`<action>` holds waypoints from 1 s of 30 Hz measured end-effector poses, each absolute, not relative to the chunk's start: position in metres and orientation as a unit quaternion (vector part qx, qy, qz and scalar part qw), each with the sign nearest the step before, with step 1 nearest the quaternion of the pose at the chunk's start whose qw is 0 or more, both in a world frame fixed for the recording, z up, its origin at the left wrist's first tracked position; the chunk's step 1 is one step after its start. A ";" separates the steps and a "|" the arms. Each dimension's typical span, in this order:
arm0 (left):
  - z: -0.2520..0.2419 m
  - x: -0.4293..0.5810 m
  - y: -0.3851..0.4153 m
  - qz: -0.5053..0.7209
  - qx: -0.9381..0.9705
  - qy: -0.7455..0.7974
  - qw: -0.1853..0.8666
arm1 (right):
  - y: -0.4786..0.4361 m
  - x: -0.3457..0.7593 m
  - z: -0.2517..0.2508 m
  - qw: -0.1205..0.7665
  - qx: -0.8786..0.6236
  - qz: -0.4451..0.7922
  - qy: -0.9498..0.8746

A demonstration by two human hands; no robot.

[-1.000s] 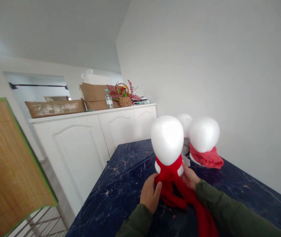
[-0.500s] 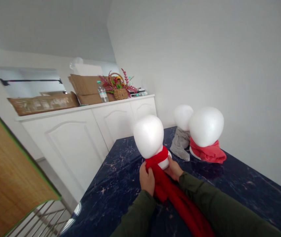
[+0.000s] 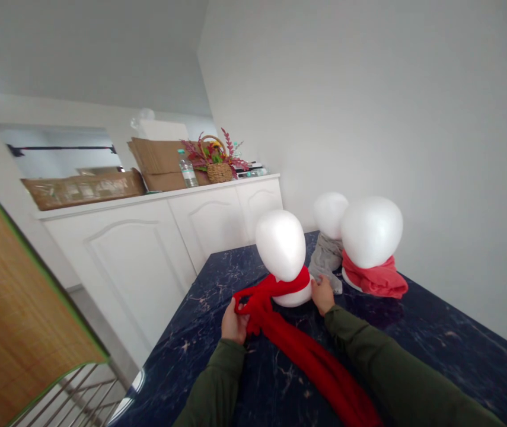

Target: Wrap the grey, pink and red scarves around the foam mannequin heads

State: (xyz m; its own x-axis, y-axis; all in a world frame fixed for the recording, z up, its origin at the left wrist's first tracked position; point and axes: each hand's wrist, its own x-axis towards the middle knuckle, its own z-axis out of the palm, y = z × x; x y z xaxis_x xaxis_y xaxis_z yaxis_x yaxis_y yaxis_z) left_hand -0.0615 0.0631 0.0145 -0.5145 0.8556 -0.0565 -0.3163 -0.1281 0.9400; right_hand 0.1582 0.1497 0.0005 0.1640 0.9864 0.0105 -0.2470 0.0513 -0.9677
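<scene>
A white foam mannequin head [image 3: 280, 244] stands on the dark blue marbled table. Around its neck runs a red scarf [image 3: 295, 347], whose long tail lies toward me over the table. My left hand [image 3: 234, 323] grips a stretched-out part of the scarf, left of the neck, with the thumb up. On the other side, my right hand [image 3: 322, 295] holds the right edge of the mannequin head's white base, fingers partly hidden. Two more mannequin heads stand at the back right, one with a grey scarf [image 3: 325, 258] and one with a coral scarf [image 3: 375, 277].
White cabinets [image 3: 124, 261] stand behind the table, bearing cardboard boxes [image 3: 155, 163], a water bottle [image 3: 187, 170] and a flower basket [image 3: 219, 172]. A bamboo mat [image 3: 22, 308] over a metal rack is at the left. A wall borders the table's right side.
My left hand has moved left and pulled the scarf out from the neck. The mannequin head has become more upright and shifted slightly right. My right hand stays at the base.
</scene>
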 end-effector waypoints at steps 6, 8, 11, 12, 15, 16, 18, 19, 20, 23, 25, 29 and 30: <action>0.017 -0.055 0.061 0.714 0.232 0.371 0.547 | 0.131 0.159 0.010 0.627 -0.505 0.271 -0.527; 0.017 -0.055 0.061 0.721 0.216 0.340 0.563 | 0.115 0.153 0.012 0.606 -0.488 0.235 -0.583; 0.018 -0.055 0.061 0.727 0.196 0.314 0.579 | 0.091 0.139 0.013 0.497 -0.420 0.168 -0.741; 0.018 -0.054 0.061 0.726 0.192 0.310 0.584 | 0.086 0.133 0.012 0.446 -0.397 0.145 -0.789; 0.019 -0.051 0.060 0.719 0.185 0.302 0.598 | 0.081 0.116 0.010 0.329 -0.403 0.121 -0.845; 0.018 -0.050 0.061 0.718 0.183 0.302 0.600 | 0.082 0.112 0.010 0.310 -0.423 0.127 -0.842; 0.017 -0.051 0.062 0.722 0.176 0.306 0.595 | 0.088 0.108 0.008 0.303 -0.452 0.147 -0.826; 0.016 -0.053 0.062 0.728 0.170 0.311 0.587 | 0.091 0.108 0.008 0.313 -0.456 0.159 -0.818; 0.015 -0.056 0.063 0.735 0.162 0.317 0.576 | 0.093 0.109 0.007 0.328 -0.457 0.169 -0.809; 0.013 -0.067 0.066 0.764 0.138 0.335 0.534 | 0.099 0.123 0.005 0.387 -0.457 0.205 -0.774; 0.012 -0.076 0.067 0.780 0.128 0.346 0.506 | 0.102 0.138 0.004 0.436 -0.457 0.238 -0.738; 0.011 -0.088 0.071 0.793 0.131 0.377 0.460 | 0.113 0.180 -0.003 0.554 -0.475 0.347 -0.589; 0.011 -0.090 0.073 0.794 0.136 0.387 0.449 | 0.117 0.191 -0.004 0.579 -0.481 0.374 -0.542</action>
State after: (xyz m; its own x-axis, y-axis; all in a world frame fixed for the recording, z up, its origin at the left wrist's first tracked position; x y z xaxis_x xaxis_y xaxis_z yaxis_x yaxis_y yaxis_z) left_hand -0.0899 0.0727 0.0109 -0.5602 0.8179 -0.1316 -0.6070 -0.2972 0.7371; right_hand 0.1907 0.1167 -0.0042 0.1323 0.9544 0.2676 0.0881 0.2576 -0.9622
